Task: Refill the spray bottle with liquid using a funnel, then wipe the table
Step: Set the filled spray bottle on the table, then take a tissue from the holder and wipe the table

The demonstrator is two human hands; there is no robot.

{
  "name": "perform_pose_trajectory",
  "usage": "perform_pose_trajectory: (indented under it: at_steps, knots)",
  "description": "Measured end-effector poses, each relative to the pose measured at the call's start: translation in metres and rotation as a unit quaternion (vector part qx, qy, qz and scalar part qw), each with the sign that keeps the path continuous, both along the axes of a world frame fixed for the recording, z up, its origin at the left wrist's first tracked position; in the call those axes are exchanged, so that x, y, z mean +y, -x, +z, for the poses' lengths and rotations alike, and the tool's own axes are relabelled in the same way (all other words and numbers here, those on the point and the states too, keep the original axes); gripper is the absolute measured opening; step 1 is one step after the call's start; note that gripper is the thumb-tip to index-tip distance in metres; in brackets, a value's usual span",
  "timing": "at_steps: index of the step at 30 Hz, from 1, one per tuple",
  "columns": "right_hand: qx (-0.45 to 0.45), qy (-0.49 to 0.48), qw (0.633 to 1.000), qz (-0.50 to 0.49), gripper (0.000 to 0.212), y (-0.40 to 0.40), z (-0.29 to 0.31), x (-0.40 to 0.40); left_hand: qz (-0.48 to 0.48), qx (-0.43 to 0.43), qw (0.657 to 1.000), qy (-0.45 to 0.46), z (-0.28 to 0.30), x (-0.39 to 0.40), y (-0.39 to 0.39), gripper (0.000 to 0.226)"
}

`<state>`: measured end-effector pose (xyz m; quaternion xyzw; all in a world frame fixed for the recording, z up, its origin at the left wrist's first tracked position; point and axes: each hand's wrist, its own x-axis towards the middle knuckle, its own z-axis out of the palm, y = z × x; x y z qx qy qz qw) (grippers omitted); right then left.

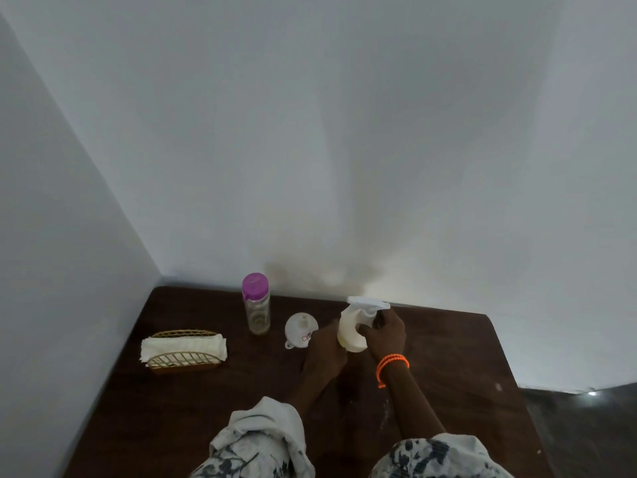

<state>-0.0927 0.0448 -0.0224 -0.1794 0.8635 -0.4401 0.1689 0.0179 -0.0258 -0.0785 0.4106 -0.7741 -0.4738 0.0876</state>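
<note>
A white spray bottle (350, 327) stands on the dark wooden table (193, 408), tilted slightly. My left hand (325, 350) grips its body from the left. My right hand (384, 331), with an orange bracelet at the wrist, is curled around the neck just under the white trigger head (368, 302). A white funnel (299, 330) lies on the table just left of my left hand, spout pointing up. A clear bottle with a purple cap (256, 303) stands farther back left; how much liquid it holds is hard to tell.
A wicker holder with folded white cloths or napkins (183, 347) sits at the left of the table. White walls close the table in at the back and left. The table's right edge drops to a dark floor (586, 429).
</note>
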Motion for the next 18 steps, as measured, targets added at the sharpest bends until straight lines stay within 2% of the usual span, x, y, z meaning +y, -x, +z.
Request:
perform_pose_trajectory:
  at_steps: [3,6,9,11,14,16,18]
  knots:
    - [0.028,0.015,0.999,-0.03,0.05,-0.01,-0.005,0.008,0.019,0.004,1.0,0.023,0.024,-0.006,-0.026,0.046]
    - [-0.01,0.094,0.985,-0.143,0.069,-0.038,-0.013,0.011,0.059,0.027,0.997,0.036,0.04,-0.024,-0.064,0.035]
    - [-0.049,0.093,0.963,-0.247,0.055,-0.087,-0.011,0.009,0.112,0.069,0.99,0.059,0.058,-0.048,-0.107,0.024]
    - [-0.109,0.088,0.947,-0.29,0.045,-0.12,-0.017,0.006,0.129,0.087,0.984,0.08,0.069,-0.063,-0.137,0.017]
    - [-0.165,0.054,0.958,-0.228,0.035,-0.167,-0.034,-0.008,0.175,0.088,0.974,0.111,0.074,-0.089,-0.192,0.008]
    - [-0.174,0.034,0.972,-0.152,0.033,-0.196,-0.036,-0.023,0.266,0.075,0.954,0.115,0.073,-0.109,-0.23,0.007]
    - [-0.166,0.033,0.984,-0.05,0.036,-0.222,-0.035,-0.04,0.351,0.025,0.928,0.121,0.068,-0.128,-0.266,0.012]
